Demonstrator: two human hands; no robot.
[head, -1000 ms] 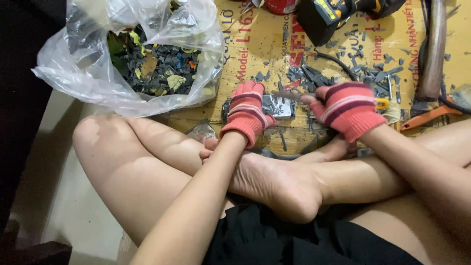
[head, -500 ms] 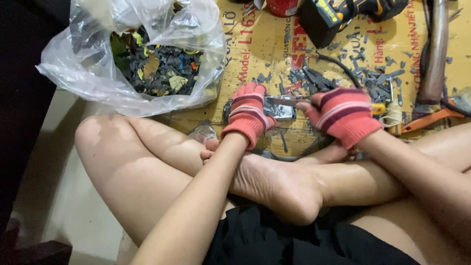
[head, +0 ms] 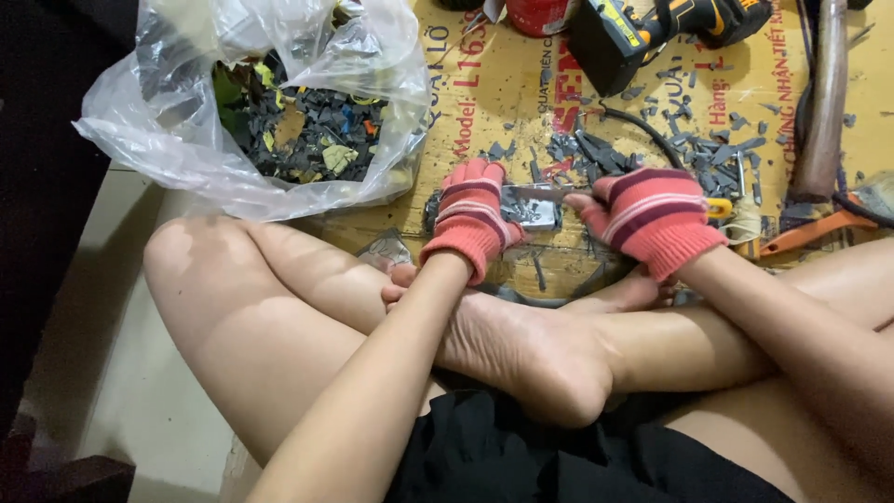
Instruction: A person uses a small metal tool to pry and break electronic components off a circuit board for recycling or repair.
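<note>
One seated person, legs crossed, two hands in red striped knit gloves, at centre frame. Left hand point(head: 473, 216): fingers curled down onto a small metal piece point(head: 531, 207), pinning it against the yellow printed cardboard sheet point(head: 521, 88) that covers the floor; closed on it as far as the glove lets one see. Right hand point(head: 652, 219): fingers bunched to a point at the piece's right edge, seemingly pinching a thin blade or strip there; what exactly it holds cannot be told. Change over the last second: very little; both hands sit in the same spot on the piece, the right shifted only slightly, which suggests steady, fiddly work on one item rather than a change of item. Count: one clear plastic bag point(head: 251, 112), upper left, open, holding many dark grey chips with some yellow and green bits; one loose scatter of grey chips point(head: 689, 158), upper right of centre, too many to count; one black-and-yellow power tool point(head: 670, 28), top edge; one red round container point(head: 540, 14), top, partly cut off; one orange-handled tool point(head: 805, 233), right edge; one dark curved pipe or bar point(head: 824, 102), far right.
</note>
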